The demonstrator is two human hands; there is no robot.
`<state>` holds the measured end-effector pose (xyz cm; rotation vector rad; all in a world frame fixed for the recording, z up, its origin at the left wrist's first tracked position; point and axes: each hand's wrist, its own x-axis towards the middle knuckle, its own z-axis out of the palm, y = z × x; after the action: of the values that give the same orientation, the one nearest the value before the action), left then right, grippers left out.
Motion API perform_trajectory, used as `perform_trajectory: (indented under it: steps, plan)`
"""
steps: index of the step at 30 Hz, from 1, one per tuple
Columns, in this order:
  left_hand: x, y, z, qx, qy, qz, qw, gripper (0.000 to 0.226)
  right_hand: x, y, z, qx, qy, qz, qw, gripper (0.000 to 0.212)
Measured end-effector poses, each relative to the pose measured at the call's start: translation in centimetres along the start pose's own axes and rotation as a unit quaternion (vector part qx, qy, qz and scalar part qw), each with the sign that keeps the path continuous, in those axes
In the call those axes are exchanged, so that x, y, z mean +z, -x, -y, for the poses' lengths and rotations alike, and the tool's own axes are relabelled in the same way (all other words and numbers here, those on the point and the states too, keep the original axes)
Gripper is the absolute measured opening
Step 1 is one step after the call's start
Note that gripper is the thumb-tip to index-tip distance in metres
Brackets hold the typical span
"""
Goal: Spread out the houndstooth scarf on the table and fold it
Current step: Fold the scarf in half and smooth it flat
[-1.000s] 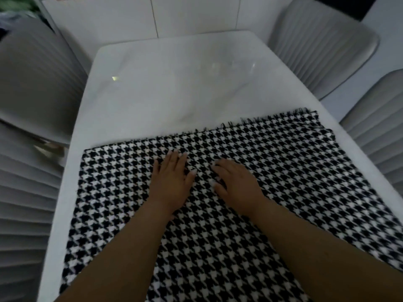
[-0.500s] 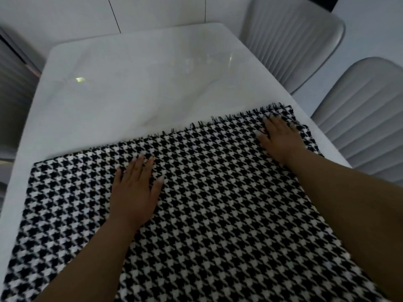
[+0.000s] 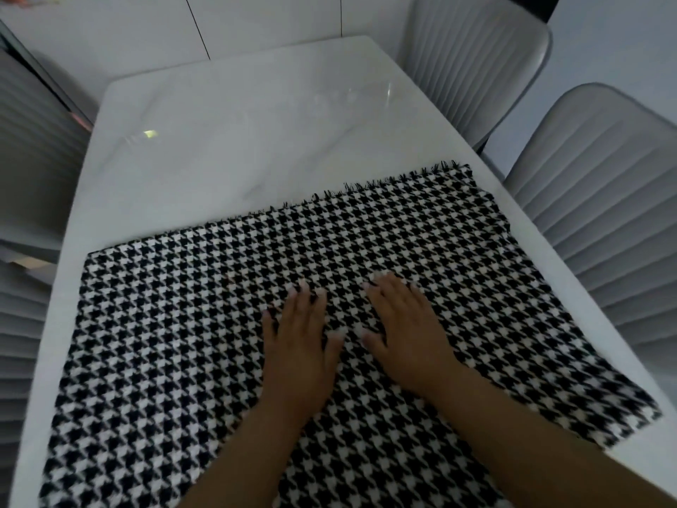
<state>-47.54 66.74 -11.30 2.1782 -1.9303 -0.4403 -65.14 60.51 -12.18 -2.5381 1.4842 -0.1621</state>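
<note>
Scarf (image 3: 219, 324) runs off the bottom edge, near end unseen; left hand (image 3: 298, 346) and right hand (image 3: 408, 335) lie flat, fingers loosely spread, gripping nothing.

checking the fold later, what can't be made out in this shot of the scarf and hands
- Scarf near end, head view: cut off by the bottom edge.
- Cloth beneath the left hand and right hand: covered by the flat palms and forearms.
- Layer count: cannot tell from above.
- Chairs: cut off by the picture's edges.
</note>
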Motion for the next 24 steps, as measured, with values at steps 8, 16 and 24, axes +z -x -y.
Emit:
perform_trajectory:
  steps: [8, 16, 24]
  plan:
    - [1.7, 9.8, 3.7, -0.067, -0.059, -0.026, 0.996, 0.073, -0.8, 5.9, -8.2, 0.111, 0.034, 0.001, 0.993, 0.081]
    - [-0.4, 15.8, 8.0, -0.227, -0.092, -0.013, 0.969, 0.09, -1.9, 9.1, -11.7, 0.195, 0.038, -0.011, 0.98, 0.096]
    - [0.2, 17.1, 5.7, -0.193, -0.074, -0.01, 0.978, 0.083, 0.1, 11.6, -1.6, 0.076, 0.017, -0.015, 0.997, 0.082]
